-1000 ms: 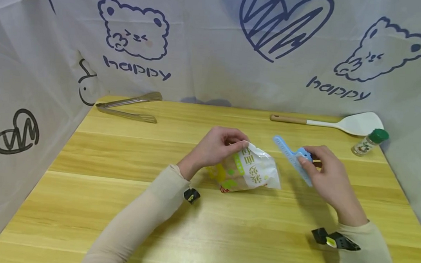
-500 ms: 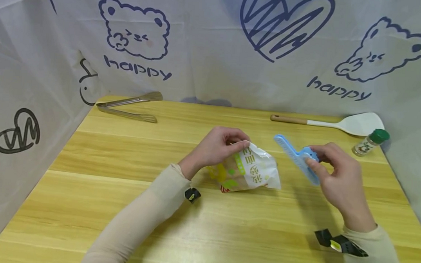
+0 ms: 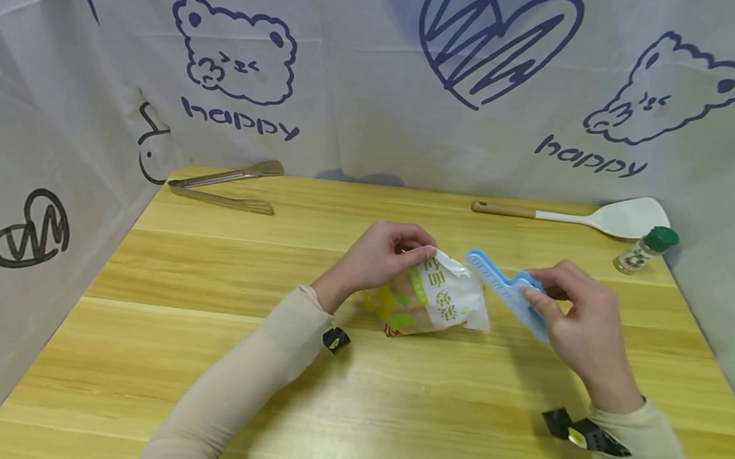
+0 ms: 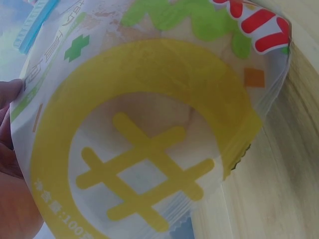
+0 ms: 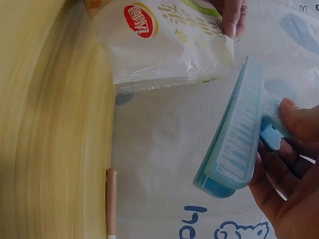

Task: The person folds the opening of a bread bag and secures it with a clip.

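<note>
My left hand [image 3: 386, 259] pinches the upper edge of a printed plastic bread bag [image 3: 441, 298], which stands tilted on the table. In the left wrist view the bag's yellow ring and lattice print fill most of the picture, and a brown shape shows through the film. A long light-blue bag clip [image 3: 503, 293] is in my right hand [image 3: 585, 321], gripped between thumb and fingers at its handle. The clip's bar slants just right of the bag's crimped end [image 5: 154, 84], apart from it in the right wrist view. Its two bars stand slightly parted there.
Metal tongs [image 3: 221, 185] lie at the back left of the wooden table [image 3: 360, 407]. A white spatula [image 3: 627, 217] with a wooden handle lies at the back right, beside a green-capped seasoning jar [image 3: 644, 250]. White cloth walls [image 3: 361, 85] with drawings stand behind and at the sides.
My right hand moved the clip slightly right, then back left and down toward the bag's end. The left hand and the bag have stayed in place.
</note>
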A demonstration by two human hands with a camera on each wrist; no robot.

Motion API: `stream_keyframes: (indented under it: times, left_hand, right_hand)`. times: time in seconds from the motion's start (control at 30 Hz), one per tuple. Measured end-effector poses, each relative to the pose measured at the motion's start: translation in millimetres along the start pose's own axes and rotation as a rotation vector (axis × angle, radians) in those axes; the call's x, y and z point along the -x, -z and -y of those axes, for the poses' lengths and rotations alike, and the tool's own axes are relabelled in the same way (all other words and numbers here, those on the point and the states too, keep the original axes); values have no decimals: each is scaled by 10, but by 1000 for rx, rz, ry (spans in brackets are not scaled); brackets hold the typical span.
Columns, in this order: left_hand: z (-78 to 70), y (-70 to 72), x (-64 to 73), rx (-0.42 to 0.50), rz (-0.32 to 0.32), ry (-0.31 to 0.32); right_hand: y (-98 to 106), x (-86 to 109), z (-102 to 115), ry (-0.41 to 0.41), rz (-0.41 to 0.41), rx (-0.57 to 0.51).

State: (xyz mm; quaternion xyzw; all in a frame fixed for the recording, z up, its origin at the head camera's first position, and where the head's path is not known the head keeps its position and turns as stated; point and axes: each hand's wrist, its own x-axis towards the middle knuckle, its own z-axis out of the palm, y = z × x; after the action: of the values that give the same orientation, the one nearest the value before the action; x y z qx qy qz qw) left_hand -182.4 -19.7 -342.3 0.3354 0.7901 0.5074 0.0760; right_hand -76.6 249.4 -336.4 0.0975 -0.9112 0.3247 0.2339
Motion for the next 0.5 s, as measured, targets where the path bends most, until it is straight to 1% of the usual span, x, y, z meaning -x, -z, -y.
stream_keyframes:
  times: [0.17,0.5]
  left_hand:
    - [5,-1,-7,-6,3,1]
    - [13,-6,-6,-25,2,-29]
  right_hand:
    - [-26,9,2,4,4,-25]
    - [-48,-15,-6,-13,15,8]
